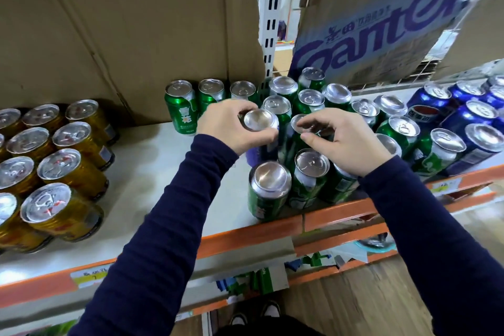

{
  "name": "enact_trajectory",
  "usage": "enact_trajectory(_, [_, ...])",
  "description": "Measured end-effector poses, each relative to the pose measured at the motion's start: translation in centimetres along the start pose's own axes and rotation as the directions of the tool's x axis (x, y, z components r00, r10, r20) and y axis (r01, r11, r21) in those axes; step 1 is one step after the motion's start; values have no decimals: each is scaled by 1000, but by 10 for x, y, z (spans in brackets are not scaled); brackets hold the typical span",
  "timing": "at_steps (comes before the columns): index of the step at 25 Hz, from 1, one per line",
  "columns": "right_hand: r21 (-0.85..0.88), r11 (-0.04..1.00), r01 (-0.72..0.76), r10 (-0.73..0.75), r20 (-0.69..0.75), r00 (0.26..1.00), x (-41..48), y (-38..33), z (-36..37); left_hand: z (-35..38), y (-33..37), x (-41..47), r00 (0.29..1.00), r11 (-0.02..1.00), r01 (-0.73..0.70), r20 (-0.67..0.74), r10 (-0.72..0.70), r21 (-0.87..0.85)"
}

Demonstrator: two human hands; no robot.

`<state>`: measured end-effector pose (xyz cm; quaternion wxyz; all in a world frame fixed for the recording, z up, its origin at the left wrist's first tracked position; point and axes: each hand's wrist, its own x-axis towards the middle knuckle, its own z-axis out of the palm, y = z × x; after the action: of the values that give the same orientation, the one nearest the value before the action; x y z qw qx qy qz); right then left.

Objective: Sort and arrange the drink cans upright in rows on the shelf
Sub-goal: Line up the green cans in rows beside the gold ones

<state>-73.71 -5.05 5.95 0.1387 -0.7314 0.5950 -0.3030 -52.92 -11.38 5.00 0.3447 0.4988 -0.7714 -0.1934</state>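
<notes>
Green drink cans crowd the middle of the white shelf (pixel 152 161). My left hand (pixel 231 125) is closed around the top of a can (pixel 259 120) that stands with its plain bottom end up. My right hand (pixel 346 142) grips the rim of a neighbouring green can (pixel 300 123) with thumb and fingers. In front of them stand two more green cans (pixel 268 189), (pixel 311 174). A short row of green cans (pixel 181 106) lines the back. Gold cans (pixel 62 172) stand in rows at the left. Blue cans (pixel 469 123) stand at the right.
A tall cardboard box (pixel 122 30) stands behind the shelf on the left, and a printed carton (pixel 381 22) leans at the back right. A white slotted upright (pixel 270 22) rises between them. The orange shelf beam (pixel 245 234) marks the front edge. Lower shelves hold packets.
</notes>
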Motion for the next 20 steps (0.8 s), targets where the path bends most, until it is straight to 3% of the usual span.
enact_trajectory(5, [63,998,-15,23,-121,992,-2,1,-13,-24,42,25,984,982,-147,-116,133,-116])
enact_trajectory(8, [241,970,-24,56,-125,991,-7,13,-42,-17,79,38,974,969,-208,-115,194,-130])
enact_trajectory(14, [323,946,30,22,-156,988,-28,82,-121,69,181,57,958,944,-280,-111,264,-174])
enact_trajectory(20, [266,964,-1,69,-249,966,-52,168,-202,168,279,70,971,948,-236,-76,225,-215])
